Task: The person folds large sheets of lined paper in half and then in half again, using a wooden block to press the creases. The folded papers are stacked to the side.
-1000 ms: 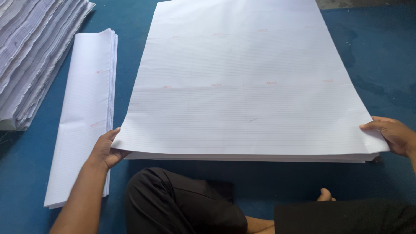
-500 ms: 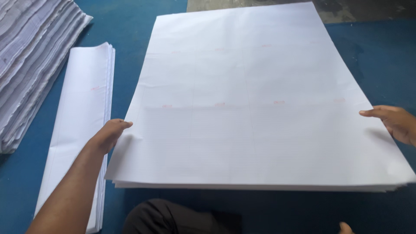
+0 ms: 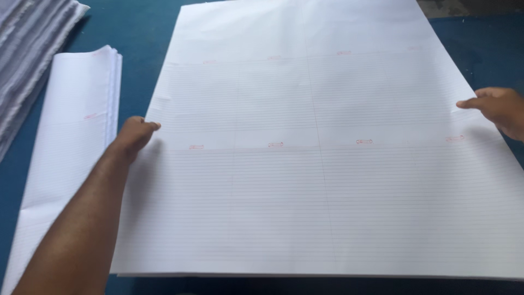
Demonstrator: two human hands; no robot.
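The sheet stack (image 3: pixel 327 158) runs long from six to twelve o'clock, the left hand (image 3: pixel 134 134) curled on its nine o'clock edge, the right hand (image 3: pixel 499 109) pressing open-fingered at three o'clock.

The big stack of ruled sheets (image 3: pixel 316 164) lies flat before me on the floor mat (image 3: pixel 142 33). My left hand (image 3: pixel 134 134) rests at its left edge, my right hand (image 3: pixel 496 109) at its right edge. Left of the stack lies a folded bundle (image 3: pixel 71 142); further left, another pile (image 3: pixel 27 49)
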